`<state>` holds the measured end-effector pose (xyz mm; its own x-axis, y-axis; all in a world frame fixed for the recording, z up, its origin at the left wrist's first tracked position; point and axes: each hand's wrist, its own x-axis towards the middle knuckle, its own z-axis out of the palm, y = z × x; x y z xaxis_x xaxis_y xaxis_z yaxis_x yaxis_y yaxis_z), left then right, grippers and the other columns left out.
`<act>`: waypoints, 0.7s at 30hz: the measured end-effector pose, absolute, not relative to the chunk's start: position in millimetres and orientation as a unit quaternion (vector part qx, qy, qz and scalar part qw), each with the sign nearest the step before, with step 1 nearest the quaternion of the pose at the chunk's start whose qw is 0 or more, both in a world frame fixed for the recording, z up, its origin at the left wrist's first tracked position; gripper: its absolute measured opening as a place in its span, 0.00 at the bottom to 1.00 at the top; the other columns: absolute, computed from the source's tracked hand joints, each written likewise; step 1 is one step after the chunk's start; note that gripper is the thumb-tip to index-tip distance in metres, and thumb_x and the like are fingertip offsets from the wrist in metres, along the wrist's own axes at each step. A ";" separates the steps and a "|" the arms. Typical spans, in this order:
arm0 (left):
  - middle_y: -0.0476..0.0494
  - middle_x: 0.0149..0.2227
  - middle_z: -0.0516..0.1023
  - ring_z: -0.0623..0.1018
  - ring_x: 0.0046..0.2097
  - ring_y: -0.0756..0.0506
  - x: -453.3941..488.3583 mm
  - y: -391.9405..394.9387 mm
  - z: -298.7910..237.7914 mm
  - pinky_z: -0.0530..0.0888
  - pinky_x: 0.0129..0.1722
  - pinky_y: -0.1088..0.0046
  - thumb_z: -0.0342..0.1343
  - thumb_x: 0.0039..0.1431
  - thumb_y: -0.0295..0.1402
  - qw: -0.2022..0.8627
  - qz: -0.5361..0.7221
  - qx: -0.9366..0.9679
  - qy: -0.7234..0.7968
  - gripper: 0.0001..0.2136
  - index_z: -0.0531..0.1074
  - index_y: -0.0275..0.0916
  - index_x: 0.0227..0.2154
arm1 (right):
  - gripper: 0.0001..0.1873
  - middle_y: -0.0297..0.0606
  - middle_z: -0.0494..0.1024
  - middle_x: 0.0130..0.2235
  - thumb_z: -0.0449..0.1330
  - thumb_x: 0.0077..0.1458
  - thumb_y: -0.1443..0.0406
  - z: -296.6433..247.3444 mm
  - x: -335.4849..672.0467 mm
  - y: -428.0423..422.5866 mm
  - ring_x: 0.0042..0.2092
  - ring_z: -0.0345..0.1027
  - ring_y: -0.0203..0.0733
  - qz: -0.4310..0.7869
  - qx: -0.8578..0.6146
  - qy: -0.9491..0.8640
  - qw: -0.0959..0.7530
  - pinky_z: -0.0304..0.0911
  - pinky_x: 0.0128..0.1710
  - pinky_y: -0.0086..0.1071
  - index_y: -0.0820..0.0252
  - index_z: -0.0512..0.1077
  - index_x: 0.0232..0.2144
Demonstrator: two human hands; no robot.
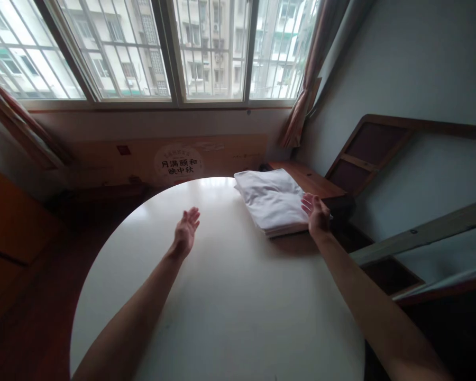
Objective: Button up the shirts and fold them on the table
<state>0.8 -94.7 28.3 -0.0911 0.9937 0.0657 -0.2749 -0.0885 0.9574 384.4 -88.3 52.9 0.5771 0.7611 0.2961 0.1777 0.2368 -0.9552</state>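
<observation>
Two bare forearms run up from the bottom edge of the frame over a round white table, which fills the lower middle of the picture. The left hand hangs just above the tabletop left of centre. Its palm is turned inward, its fingers are straight and loosely apart, and it holds nothing. The right hand is right of centre, at the table's right rim. Its fingers are spread and lie flat on the near right corner of a stack of folded white cloth, not closed around it. Whether the thumb reaches under the stack cannot be told. The stack sits on the far right part of the table and is well apart from the left hand.

Beyond the table, a brown cardboard panel with printed characters leans below the sill. A wooden frame leans on the wall at the right. A barred window spans the top, with a curtain at its right end.
</observation>
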 end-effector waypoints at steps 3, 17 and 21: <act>0.36 0.63 0.58 0.59 0.64 0.40 -48.6 -129.4 59.0 0.54 0.62 0.56 0.37 0.58 0.58 0.410 0.693 0.467 0.366 0.33 0.62 0.41 0.58 | 0.40 0.46 0.68 0.56 0.33 0.55 0.38 65.7 359.5 -130.4 0.57 0.63 0.49 0.247 -0.448 -0.499 0.700 0.59 0.53 0.48 0.55 0.64 0.55; 0.38 0.67 0.40 0.45 0.67 0.36 -70.9 -228.1 12.4 0.39 0.64 0.55 0.44 0.52 0.61 0.132 0.007 0.952 0.275 0.46 0.31 0.40 0.65 | 0.55 0.50 0.44 0.66 0.52 0.48 0.39 20.6 237.4 -230.1 0.67 0.37 0.53 0.205 -0.253 -0.945 0.020 0.30 0.65 0.48 0.62 0.37 0.66; 0.38 0.67 0.40 0.46 0.67 0.35 -72.8 -227.1 16.9 0.39 0.64 0.54 0.45 0.52 0.60 0.145 0.016 0.949 0.278 0.46 0.32 0.41 0.65 | 0.53 0.49 0.44 0.66 0.52 0.49 0.39 25.5 238.9 -229.9 0.67 0.36 0.53 0.214 -0.255 -0.943 0.020 0.28 0.65 0.49 0.61 0.38 0.66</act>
<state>-72.8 -227.1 16.9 0.8451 0.5324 -0.0494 0.5228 -0.8034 0.2849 238.9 -229.9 25.5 -0.8692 0.4893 -0.0711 0.4721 0.7786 -0.4133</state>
